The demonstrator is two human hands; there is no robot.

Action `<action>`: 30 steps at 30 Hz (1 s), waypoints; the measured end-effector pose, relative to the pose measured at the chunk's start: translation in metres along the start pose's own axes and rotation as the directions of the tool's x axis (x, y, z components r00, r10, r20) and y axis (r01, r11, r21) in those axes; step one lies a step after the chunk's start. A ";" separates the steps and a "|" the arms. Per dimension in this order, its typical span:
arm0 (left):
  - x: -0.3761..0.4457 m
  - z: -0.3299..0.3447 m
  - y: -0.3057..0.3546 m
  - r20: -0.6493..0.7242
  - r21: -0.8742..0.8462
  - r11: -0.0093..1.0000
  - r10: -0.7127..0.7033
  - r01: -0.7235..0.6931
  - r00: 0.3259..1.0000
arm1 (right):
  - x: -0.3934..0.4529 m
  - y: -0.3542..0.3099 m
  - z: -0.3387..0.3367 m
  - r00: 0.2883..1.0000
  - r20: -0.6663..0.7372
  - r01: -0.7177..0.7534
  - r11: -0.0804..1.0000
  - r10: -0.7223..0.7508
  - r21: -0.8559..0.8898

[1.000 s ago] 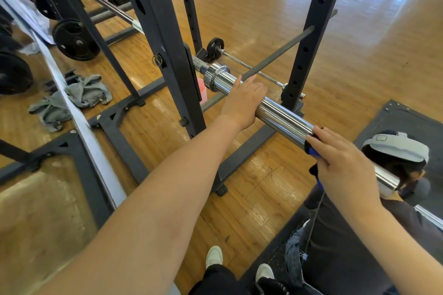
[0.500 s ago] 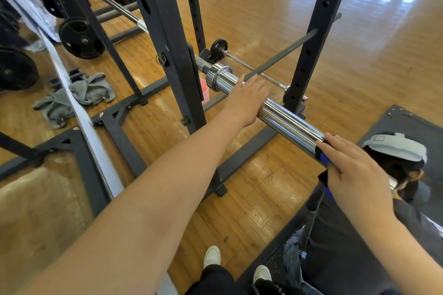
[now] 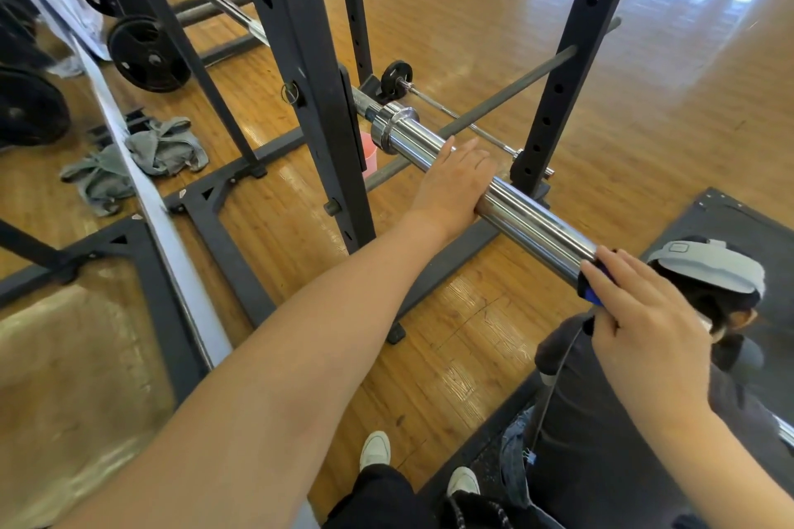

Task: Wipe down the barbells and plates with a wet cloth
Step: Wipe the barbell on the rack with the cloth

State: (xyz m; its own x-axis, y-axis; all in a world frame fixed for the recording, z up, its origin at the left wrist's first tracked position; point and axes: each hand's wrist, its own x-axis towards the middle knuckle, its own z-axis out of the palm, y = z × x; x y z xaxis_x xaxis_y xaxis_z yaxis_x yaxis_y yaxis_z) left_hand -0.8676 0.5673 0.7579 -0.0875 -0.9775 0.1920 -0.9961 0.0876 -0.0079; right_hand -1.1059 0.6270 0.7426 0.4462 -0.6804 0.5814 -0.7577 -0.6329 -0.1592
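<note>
Barbell sleeve (image 3: 520, 206): chrome, racked in the black rack upright (image 3: 300, 77), long axis running from the far-left collar toward the near right. Left hand (image 3: 455, 180) lay open on it, fingers straight, nearer the collar. Right hand (image 3: 644, 314) gripped a blue cloth (image 3: 590, 286) against the near end.
</note>
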 end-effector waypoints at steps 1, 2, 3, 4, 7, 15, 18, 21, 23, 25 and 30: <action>0.001 -0.001 -0.001 0.013 0.004 1.000 0.008 -0.008 1.000 | 0.003 -0.002 0.004 0.999 0.012 0.031 0.999 -0.030 -0.013; 0.003 -0.003 -0.001 0.034 0.010 1.000 0.017 -0.017 0.999 | 0.004 -0.002 0.006 0.997 0.029 0.076 0.997 -0.076 -0.020; 0.004 -0.005 -0.002 0.063 0.016 0.999 0.027 -0.028 0.998 | 0.004 -0.001 0.007 0.993 0.046 0.113 0.994 -0.112 -0.013; 0.007 -0.009 -0.002 0.096 0.019 0.999 0.037 -0.039 0.995 | 0.003 0.003 0.005 0.989 0.055 0.134 0.991 -0.134 -0.005; 0.017 -0.025 -0.001 0.236 0.031 0.997 0.065 -0.075 0.970 | -0.002 0.008 -0.008 0.997 0.045 0.057 0.998 -0.058 0.028; 0.010 -0.021 -0.002 0.175 0.037 0.991 0.122 -0.131 0.977 | -0.003 0.003 -0.003 0.994 0.055 0.095 0.995 -0.095 0.005; -0.002 -0.009 -0.004 0.052 0.046 0.997 0.061 -0.064 0.997 | -0.014 0.012 -0.011 0.995 0.048 0.082 0.996 -0.083 0.016; -0.005 -0.001 -0.004 0.015 0.025 1.000 0.011 -0.011 1.000 | -0.013 0.009 -0.009 0.999 0.014 0.034 0.999 -0.034 0.023; -0.004 0.000 -0.005 0.016 0.015 1.000 0.004 -0.005 1.000 | -0.004 -0.001 -0.002 1.000 0.005 -0.002 1.000 0.002 0.016; -0.003 0.000 -0.006 0.016 0.010 1.000 0.015 -0.016 1.000 | 0.005 -0.007 0.001 0.999 0.045 -0.024 0.999 0.022 0.041; -0.004 0.003 -0.011 0.034 0.065 0.998 0.006 -0.008 0.999 | -0.005 0.002 -0.010 0.993 0.038 -0.109 0.993 0.108 0.052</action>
State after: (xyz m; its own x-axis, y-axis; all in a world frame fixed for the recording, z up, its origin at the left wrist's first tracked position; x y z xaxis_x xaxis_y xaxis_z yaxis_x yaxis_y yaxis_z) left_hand -0.8558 0.5696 0.7539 -0.0933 -0.9830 0.1584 -0.9939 0.0826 -0.0730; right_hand -1.1140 0.6331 0.7473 0.3798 -0.7580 0.5302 -0.7761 -0.5730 -0.2632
